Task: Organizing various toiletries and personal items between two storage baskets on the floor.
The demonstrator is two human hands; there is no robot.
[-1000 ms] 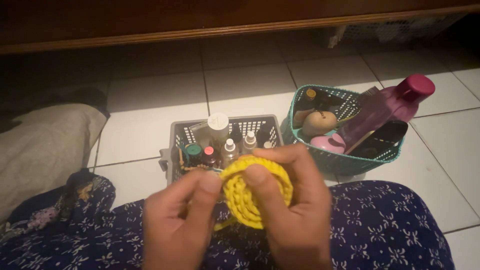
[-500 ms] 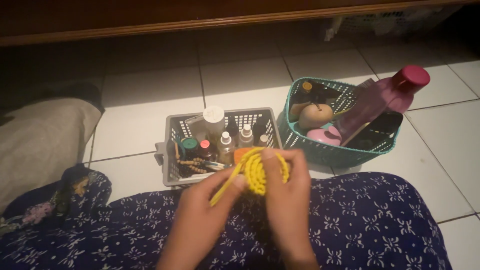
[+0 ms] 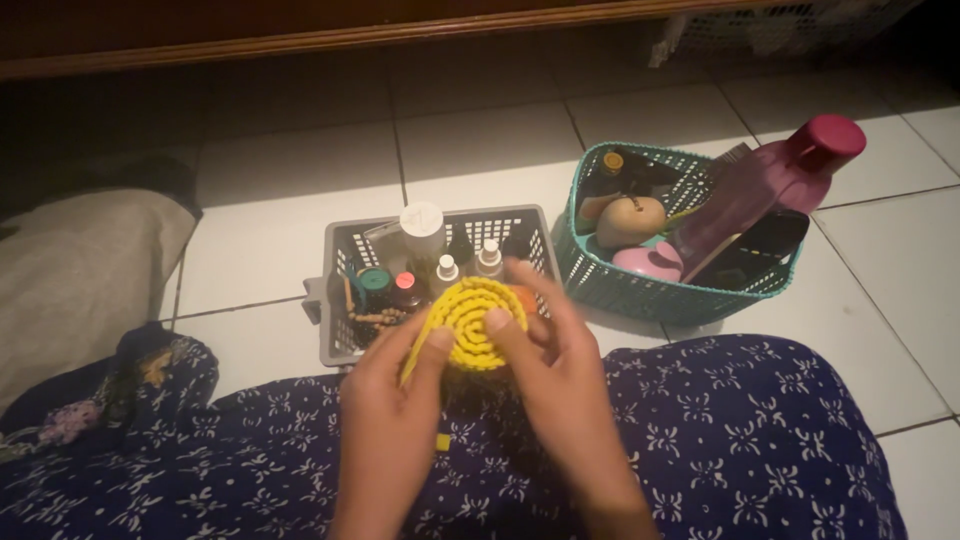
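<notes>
A round yellow crocheted disc (image 3: 470, 322), worked in a tight spiral of thick ribbed rows, is held up above the lap between both hands, its flat face turned toward the camera. The yarn is a bright, even yellow, and the coil's outer rim looks a little bumpy where the stitches stand out. A loose strand of the same yellow runs down from the disc's left edge along the left hand (image 3: 392, 418), and a small yellow bit shows lower down between the wrists. The left hand pinches the disc's lower left edge, thumb on the front. The right hand (image 3: 560, 385) pinches the lower right part, thumb pressed on the front and fingers spread behind the disc. Below the hands lies dark blue cloth with a small white flower print (image 3: 720, 450). On the white tiled floor (image 3: 270, 250) just beyond the disc stands a grey slotted basket (image 3: 337, 300) filled with small bottles and jars, and to its right a teal basket (image 3: 640, 293) holding a tilted purple bottle with a pink cap (image 3: 770, 190). A beige cushion (image 3: 80, 270) lies at the left.
</notes>
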